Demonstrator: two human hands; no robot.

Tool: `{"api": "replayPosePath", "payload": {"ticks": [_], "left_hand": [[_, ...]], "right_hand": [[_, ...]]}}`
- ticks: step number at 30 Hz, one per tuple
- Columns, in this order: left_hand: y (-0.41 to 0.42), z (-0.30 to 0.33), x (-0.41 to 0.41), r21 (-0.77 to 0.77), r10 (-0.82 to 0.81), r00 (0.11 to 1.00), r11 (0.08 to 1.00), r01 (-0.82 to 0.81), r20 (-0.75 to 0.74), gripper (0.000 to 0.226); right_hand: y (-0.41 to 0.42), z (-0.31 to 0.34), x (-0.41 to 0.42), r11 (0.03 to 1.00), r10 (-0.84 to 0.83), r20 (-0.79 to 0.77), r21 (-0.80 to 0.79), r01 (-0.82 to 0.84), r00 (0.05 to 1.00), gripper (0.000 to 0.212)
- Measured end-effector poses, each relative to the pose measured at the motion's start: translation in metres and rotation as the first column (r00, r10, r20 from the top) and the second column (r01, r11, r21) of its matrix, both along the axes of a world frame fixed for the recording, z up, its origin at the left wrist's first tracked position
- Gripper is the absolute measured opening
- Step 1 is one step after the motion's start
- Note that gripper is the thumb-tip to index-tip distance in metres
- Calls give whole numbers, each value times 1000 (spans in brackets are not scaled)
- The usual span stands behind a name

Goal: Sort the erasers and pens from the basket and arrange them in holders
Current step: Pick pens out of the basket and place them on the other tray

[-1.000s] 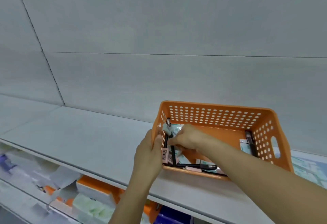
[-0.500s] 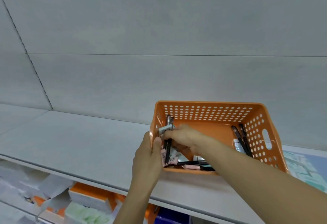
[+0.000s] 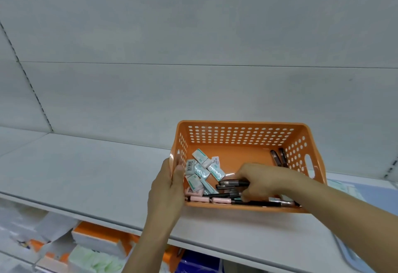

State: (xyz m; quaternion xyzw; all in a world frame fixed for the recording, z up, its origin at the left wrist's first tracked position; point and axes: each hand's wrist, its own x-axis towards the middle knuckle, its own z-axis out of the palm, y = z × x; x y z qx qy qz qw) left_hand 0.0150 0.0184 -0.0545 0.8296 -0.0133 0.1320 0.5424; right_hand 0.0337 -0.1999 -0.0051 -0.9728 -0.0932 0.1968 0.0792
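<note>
An orange perforated basket (image 3: 239, 134) stands on a white shelf (image 3: 86, 165). Several wrapped erasers (image 3: 202, 171) lie in its left part. Black pens (image 3: 232, 183) and pink-capped pens (image 3: 200, 199) lie along its near wall, and two dark pens (image 3: 277, 157) rest at the far right. My left hand (image 3: 168, 188) grips the basket's left wall, thumb inside. My right hand (image 3: 258, 182) is inside the basket with its fingers curled on the black pens.
A grey back panel rises behind the shelf. Below the shelf edge sit orange and white packs (image 3: 101, 240) and pale green packs (image 3: 94, 259). A light blue tray (image 3: 366, 199) lies on the shelf to the right of the basket.
My right hand has moved from the basket's left corner, where it held a pen and eraser upright, to the pens in the middle. The erasers now lie uncovered at the left.
</note>
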Motion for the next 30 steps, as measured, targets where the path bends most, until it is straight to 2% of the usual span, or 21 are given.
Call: {"api": "replayPosePath", "payload": {"ticks": [3,5,8,9,10,11,12,13,14,15,17,19,21,22,24,26,28,29,30], "left_hand": [[-2,2,-1,3,22,1000,1000,-22,-5,28],[-1,2,-2,8,25,1000,1000,-25,-8,30],[-1,3,-2,15,27,999,1000,-26,-27,25],[-2,6,-2,37,26,999,999,-24,-48,26],[-2,8,-1,86,33,997,996,-27,-70,31],[-2,11,1,199,72,996,978,-58,-61,39],[-2,17,2,362,127,992,923,-126,20,49],[-6,24,3,515,142,976,831,-209,167,57],[-11,32,3,612,83,950,747,-260,302,62],[-21,41,3,665,-26,928,705,-247,372,65],[-44,54,2,716,-224,926,694,-67,305,66],[-65,59,4,635,-328,935,753,174,133,54],[-80,63,5,525,-369,928,800,291,48,27],[-85,64,7,426,-360,932,852,306,51,21],[-93,66,6,97,-323,946,943,318,35,22],[-102,69,4,-253,-370,929,899,357,-4,27],[-110,74,1,-460,-463,886,792,403,-21,30],[-114,76,-1,-516,-488,873,752,409,-19,30],[-117,78,-2,-554,-496,868,729,402,-22,30]], "right_hand": [[1,-6,2,996,24,34,-84,-21,999,37],[-1,-7,3,993,50,17,-106,-48,999,35],[-13,1,4,997,67,46,25,-68,997,15],[-19,8,3,995,55,89,83,-62,995,17],[-24,16,3,989,29,140,137,-48,990,21],[-30,24,2,983,1,191,182,-37,982,23],[-35,32,1,978,-16,245,208,-37,969,24],[-39,37,-1,975,-19,300,216,-48,954,25],[-42,43,-2,973,-16,350,220,-65,936,26],[-44,47,-3,968,-16,389,238,-84,921,27],[-47,57,-7,944,-34,436,309,-115,899,27],[-46,63,-13,907,-65,443,400,-132,894,25],[-45,65,-18,856,-123,445,500,-132,887,30],[-45,63,-19,817,-182,446,565,-117,876,33],[-42,60,-18,679,-359,400,732,-58,843,34],[-34,60,-17,504,-466,296,863,-24,834,31],[-23,60,-17,404,-445,200,915,-4,873,31],[-18,59,-16,398,-420,191,917,-9,887,34],[-14,58,-13,437,-410,221,899,-22,885,37]]}}
